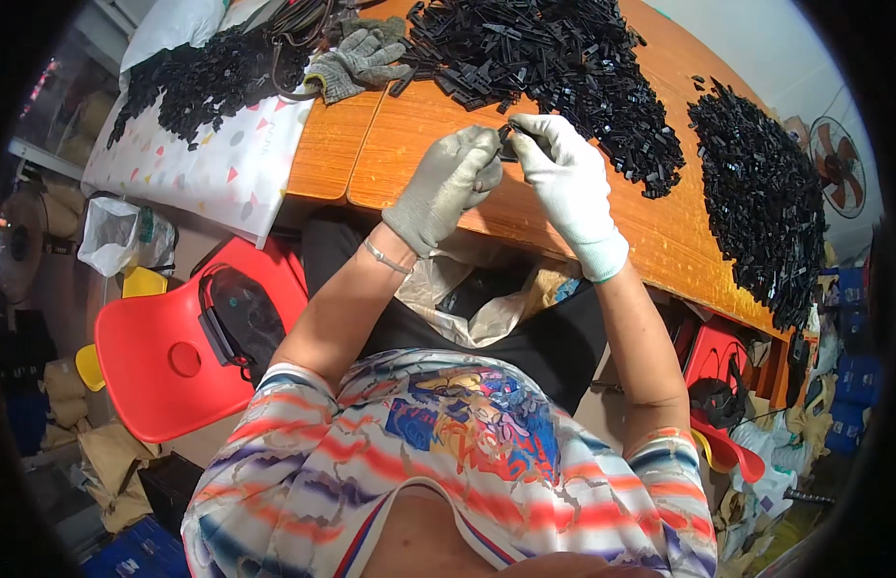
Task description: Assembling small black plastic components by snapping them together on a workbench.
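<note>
My left hand (450,181), in a worn greyish glove, is closed at the table's near edge. Close beside it, my right hand (567,178) wears a whiter glove and pinches with thumb and forefinger. Between the fingertips of both hands is a small black plastic part (508,144), mostly hidden by the gloves. Just beyond the hands, a large pile of black plastic parts (554,58) spreads over the wooden table (419,120). A grey knitted glove (356,69) lies to the left of that pile.
More black parts form a heap (761,193) at the right and another pile (212,82) on the patterned cloth (197,169) at the left. A plastic bag (481,313) hangs open below the table edge. A red chair (168,332) holding a black bag (241,318) stands at my left.
</note>
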Tool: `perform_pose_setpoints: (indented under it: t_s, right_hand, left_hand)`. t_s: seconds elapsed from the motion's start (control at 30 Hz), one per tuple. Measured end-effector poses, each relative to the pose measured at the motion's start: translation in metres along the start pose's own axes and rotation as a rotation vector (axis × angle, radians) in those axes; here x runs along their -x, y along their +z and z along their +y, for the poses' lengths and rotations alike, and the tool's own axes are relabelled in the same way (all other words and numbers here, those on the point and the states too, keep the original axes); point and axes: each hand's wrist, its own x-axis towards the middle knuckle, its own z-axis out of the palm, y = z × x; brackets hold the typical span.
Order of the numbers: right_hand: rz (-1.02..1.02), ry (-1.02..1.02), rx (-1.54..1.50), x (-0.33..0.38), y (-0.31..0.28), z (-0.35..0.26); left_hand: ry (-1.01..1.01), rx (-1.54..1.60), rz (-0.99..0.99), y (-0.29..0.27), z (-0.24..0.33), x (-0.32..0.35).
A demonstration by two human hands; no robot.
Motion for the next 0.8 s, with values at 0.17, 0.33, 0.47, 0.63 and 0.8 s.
perform_pose_setpoints:
  t_s: [0.17,0.33,0.47,0.63,0.8]
  right_hand:
    - [0.035,-0.105,0.195,0.000,0.000,0.002]
    - [-0.014,-0.198,0.583,-0.001,0.001,-0.008]
    - [0.034,-0.246,0.533,0.000,0.009,-0.005]
    - [0.096,-0.186,0.486,0.001,0.018,0.004]
    - [0.099,-0.027,0.443,-0.003,0.014,0.006]
  left_hand:
    - [-0.012,-0.064,0.106,0.013,0.005,0.004]
    - [0.049,-0.105,0.153,0.011,-0.006,0.002]
    - [-0.030,-0.023,0.243,0.015,-0.007,0.001]
    - [-0.111,0.095,0.307,0.018,-0.012,-0.005]
    - [-0.131,0.129,0.243,0.015,-0.013,-0.015]
